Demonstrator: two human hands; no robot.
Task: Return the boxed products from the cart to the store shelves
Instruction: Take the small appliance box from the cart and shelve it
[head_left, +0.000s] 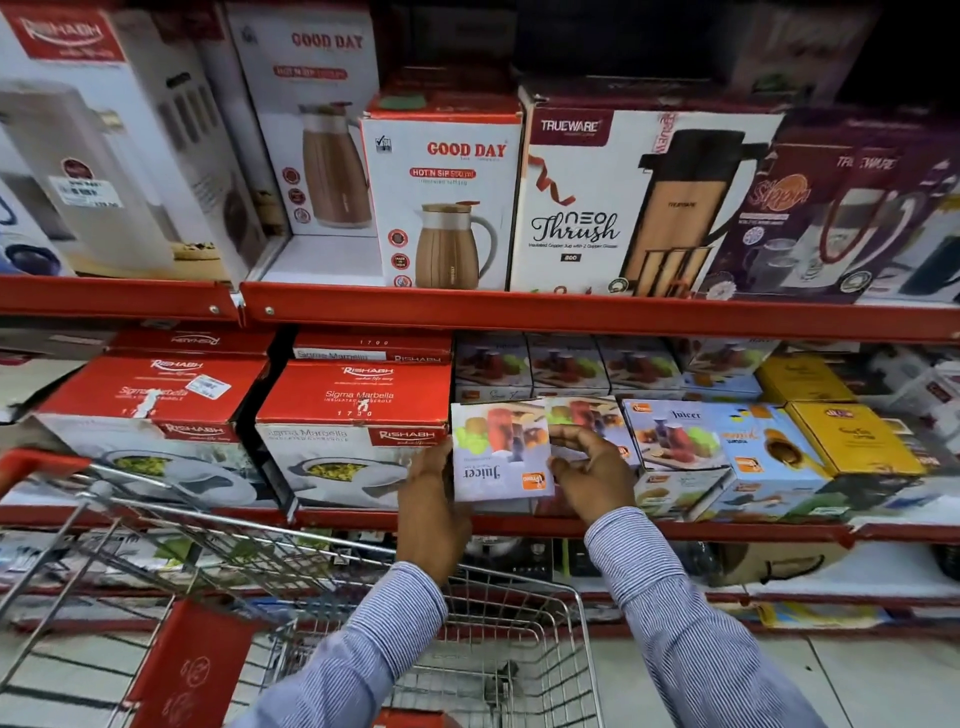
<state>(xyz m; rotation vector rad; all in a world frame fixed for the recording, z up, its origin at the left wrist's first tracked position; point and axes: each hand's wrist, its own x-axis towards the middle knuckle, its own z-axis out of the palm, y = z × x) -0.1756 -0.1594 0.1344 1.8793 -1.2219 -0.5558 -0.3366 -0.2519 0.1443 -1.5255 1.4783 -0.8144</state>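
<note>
A small white Juicer box (498, 452), its label upside down, is held at the front of the middle shelf (675, 530). My left hand (431, 499) grips its left side. My right hand (587, 467) holds its right edge, fingers curled over the top corner. The box sits between a red Rishabh casserole box (353, 415) on the left and more Juicer boxes (675, 436) on the right. Below my arms stands the wire cart (363, 582) with red trim; its basket shows no boxes in the visible part.
The upper shelf (571, 312) carries Good Day jug boxes (447, 197) and a Trueware Neo Thrush box (623, 202). Yellow boxes (841, 436) stand at the right of the middle shelf. A lower shelf with more goods lies behind the cart. Tiled floor shows at bottom right.
</note>
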